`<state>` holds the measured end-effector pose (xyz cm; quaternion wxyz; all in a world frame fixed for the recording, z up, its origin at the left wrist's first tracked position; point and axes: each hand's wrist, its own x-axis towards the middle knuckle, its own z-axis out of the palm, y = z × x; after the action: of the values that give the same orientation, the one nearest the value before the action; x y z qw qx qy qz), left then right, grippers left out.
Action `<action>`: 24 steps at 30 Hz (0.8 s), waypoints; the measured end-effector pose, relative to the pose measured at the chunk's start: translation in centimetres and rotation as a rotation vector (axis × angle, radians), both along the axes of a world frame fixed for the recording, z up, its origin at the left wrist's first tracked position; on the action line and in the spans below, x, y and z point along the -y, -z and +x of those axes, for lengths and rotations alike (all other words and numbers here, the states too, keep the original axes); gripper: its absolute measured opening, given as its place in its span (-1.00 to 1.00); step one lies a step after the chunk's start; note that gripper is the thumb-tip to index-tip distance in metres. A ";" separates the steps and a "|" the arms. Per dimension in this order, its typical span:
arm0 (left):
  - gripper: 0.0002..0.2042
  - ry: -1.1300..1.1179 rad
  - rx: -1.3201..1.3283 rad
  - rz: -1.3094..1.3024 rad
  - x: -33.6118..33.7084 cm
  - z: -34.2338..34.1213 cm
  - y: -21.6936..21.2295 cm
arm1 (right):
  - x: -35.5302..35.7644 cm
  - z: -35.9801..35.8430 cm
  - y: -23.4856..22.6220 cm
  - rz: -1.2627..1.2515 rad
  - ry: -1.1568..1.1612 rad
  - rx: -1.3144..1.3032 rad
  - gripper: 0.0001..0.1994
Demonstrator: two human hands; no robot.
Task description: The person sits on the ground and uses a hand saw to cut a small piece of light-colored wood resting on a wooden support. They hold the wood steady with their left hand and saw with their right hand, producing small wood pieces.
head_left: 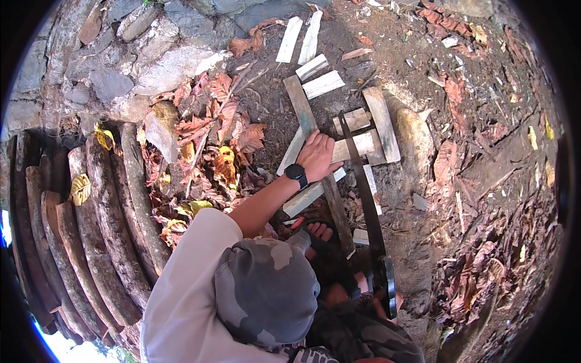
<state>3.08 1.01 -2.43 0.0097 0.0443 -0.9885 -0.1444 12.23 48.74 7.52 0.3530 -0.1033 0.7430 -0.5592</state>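
My left hand (pixel 318 156), with a black watch on its wrist, grips a long narrow wooden board (pixel 301 106) that slants across the ground. Its fingers are bent over the board and come up against a short pale wood block (pixel 354 147). To the right of that hand runs a long, dark, tapering blade (pixel 364 193) of a hand tool, its tip by another short block (pixel 352 121). Near the handle end (pixel 388 287) a little of my right hand (pixel 380 307) shows, closed around it; most of it is hidden. Teeth on the blade cannot be made out.
Split wood pieces (pixel 324 85) lie beyond and under the board. A wider plank (pixel 381 124) lies right of the blade. My raised knee (pixel 266 290) and sandalled foot (pixel 319 231) are close by. Stacked logs (pixel 112 212), dry leaves (pixel 221 163) and a stone wall (pixel 169 60) stand left.
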 end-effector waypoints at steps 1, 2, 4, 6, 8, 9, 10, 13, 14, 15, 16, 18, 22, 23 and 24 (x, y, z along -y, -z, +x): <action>-0.46 0.009 -0.016 0.002 0.0 0.0 0.2 | 0.1 0.0 0.2 0.018 -0.032 -0.028 -0.86; -0.46 0.017 -0.036 -0.003 0.2 -0.2 0.3 | 1.1 -0.6 0.8 0.030 -0.066 -0.060 -0.86; -0.46 0.023 -0.024 0.004 0.2 -0.2 0.4 | 4.9 -3.1 1.4 -0.037 -0.115 -0.161 -0.87; -0.45 0.029 -0.025 -0.015 -0.1 -0.4 0.2 | 10.5 -4.9 0.7 -0.058 0.053 0.090 -0.88; -0.45 0.029 -0.013 -0.016 0.2 -0.3 0.2 | 12.5 -6.5 1.8 -0.088 -0.006 -0.085 -0.88; -0.44 0.033 -0.007 -0.011 0.4 -0.3 0.2 | 13.0 -6.5 2.2 -0.099 -0.031 -0.172 -0.88; -0.44 0.029 0.013 0.000 0.5 -0.5 0.1 | 12.8 -5.9 2.1 -0.096 0.010 -0.140 -0.89; -0.43 0.010 0.046 0.011 0.3 -0.5 -0.3 | 8.1 -3.9 2.1 -0.032 -0.164 -0.271 -0.89; -0.43 0.009 0.036 0.002 0.2 -0.4 -0.3 | 5.8 -3.0 1.3 -0.034 -0.128 -0.132 -0.90; -0.43 0.003 0.026 -0.009 0.1 -0.3 -0.4 | 3.8 -2.2 0.7 -0.036 -0.097 0.008 -0.90; -0.43 0.006 0.013 -0.005 0.1 -0.4 -0.2 | 2.4 -1.7 0.6 -0.001 -0.125 -0.042 -0.90; -0.42 0.007 -0.001 0.006 0.1 -0.1 0.3 | 0.6 -0.9 0.3 0.070 -0.189 -0.129 -0.91; -0.40 0.013 0.013 -0.004 0.1 -0.2 0.2 | 7.0 -3.8 -1.2 -0.014 -0.066 -0.191 -0.82; -0.40 0.017 0.012 -0.013 0.0 -0.3 0.1 | 8.1 -4.6 -0.5 -0.015 -0.058 -0.236 -0.81; -0.40 0.020 0.012 -0.017 0.0 -0.3 0.0 | 9.1 -5.0 0.5 -0.012 -0.051 -0.280 -0.81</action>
<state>2.74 1.00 -2.41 0.0028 0.0352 -0.9901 -0.1358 7.21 39.61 7.03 0.2594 -0.2011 0.7787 -0.5347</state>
